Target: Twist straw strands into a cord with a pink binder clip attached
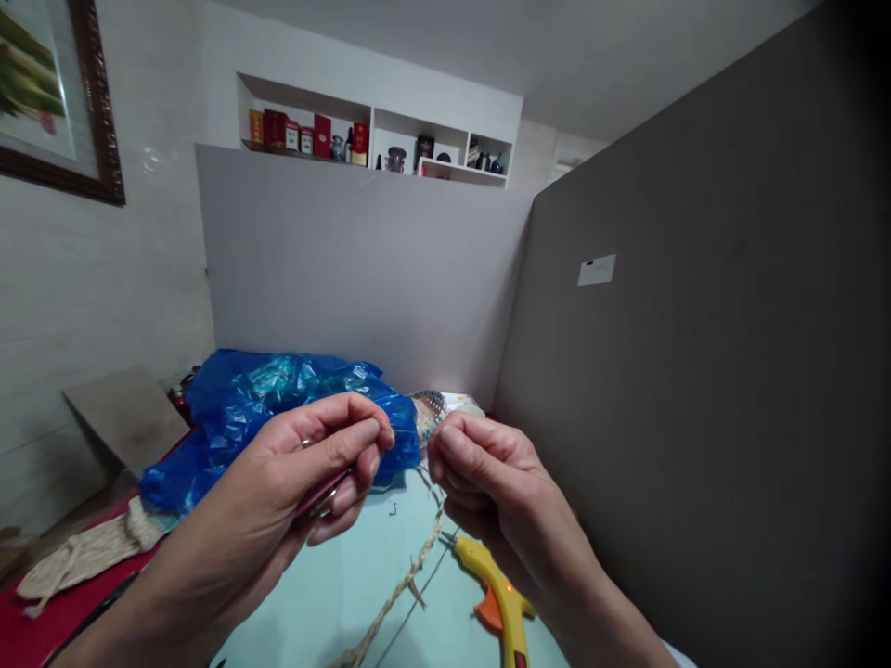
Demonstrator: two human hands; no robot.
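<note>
Far left, a cream woven strip [76, 557] lies over red cloth [28, 626]; next, the crumpled blue bag [237, 408], just beyond the left hand [299, 473], thumb pinched to forefinger, a dark red tool [321, 494] held under its curled fingers; between the hands, lower down, a braided cord [400, 589] runs along the pale table [306, 594]; here's the yellow glue gun [511, 608], light glowing; then the right hand [497, 473], fingers closed, contents impossible to tell.

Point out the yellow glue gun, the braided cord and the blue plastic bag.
Yellow glue gun [511, 609]: head view, on the handle beside the orange trigger.
Braided cord [406, 583]: head view, midway along its visible length.
Blue plastic bag [259, 397]: head view, on its crumpled middle.
</note>
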